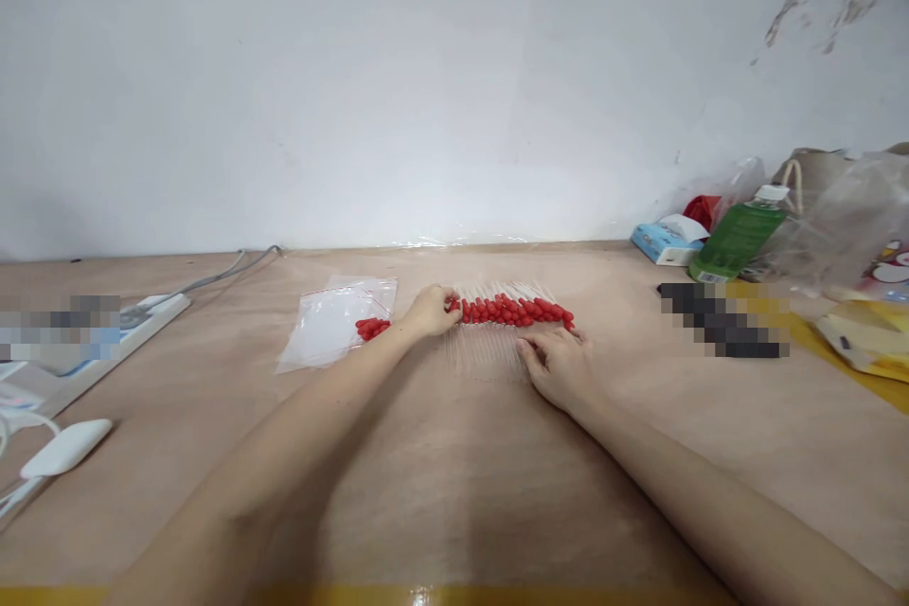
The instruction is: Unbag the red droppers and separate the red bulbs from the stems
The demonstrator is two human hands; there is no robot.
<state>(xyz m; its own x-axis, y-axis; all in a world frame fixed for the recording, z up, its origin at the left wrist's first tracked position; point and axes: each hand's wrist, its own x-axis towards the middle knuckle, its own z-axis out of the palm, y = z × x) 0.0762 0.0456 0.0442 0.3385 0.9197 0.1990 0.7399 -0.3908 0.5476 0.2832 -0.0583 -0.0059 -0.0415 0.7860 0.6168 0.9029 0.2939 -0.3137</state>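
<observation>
A row of red rubber bulb-shaped pieces (511,310) lies across the middle of the table, with thin clear tubes (490,350) fanning out on its near and far sides; they look like droppers. At the row's left end my left hand (430,311) is closed, thumb and fingertips pinching a red bulb. My right hand (561,365) rests low by the row's right end, palm down over the tubes, thumb and fingers apart. Its fingertips are close to the red bulbs; whether they touch is unclear. More red bulbs (372,329) lie on clear zip bags (333,327) left of my left hand.
On the left are a white power strip (160,308) with cables and a white plug-like piece (67,448). At the right stand a green bottle (739,237), a blue tissue pack (668,239), a black object (721,322) and plastic bags (838,218). A wall borders the table's back.
</observation>
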